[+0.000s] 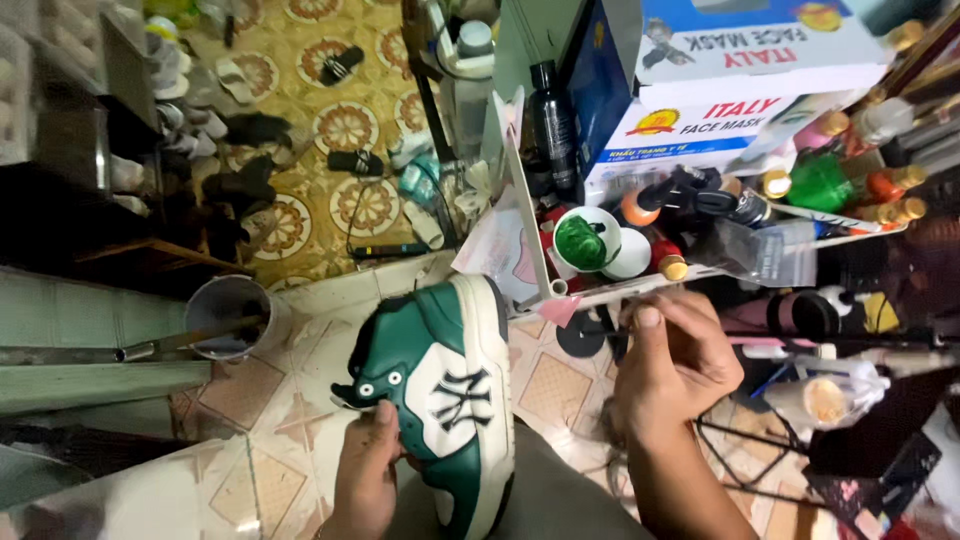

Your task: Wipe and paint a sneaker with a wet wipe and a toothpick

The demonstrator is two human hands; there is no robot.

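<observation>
left hand [368, 470]: rises from below, thumb over the upper, fingers wrapped around the green and white sneaker [450, 390], held sole-side right, toe away | right hand [672, 365]: forearm angled up, fingers curled loosely, nothing visibly gripped, just below the cluttered tray [640, 285] of small bottles | grey bucket [232, 312]: well left of the left fingers

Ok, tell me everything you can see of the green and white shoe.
The shoe is a high-top sneaker, dark green with white side panels and a thick off-white sole, looking like smooth leather. A black emblem sits on its white side panel. It has empty eyelets and no laces showing. It lies on its side, toe pointing away, over the person's lap. The left hand grips its collar; the right hand is apart from it.
</observation>
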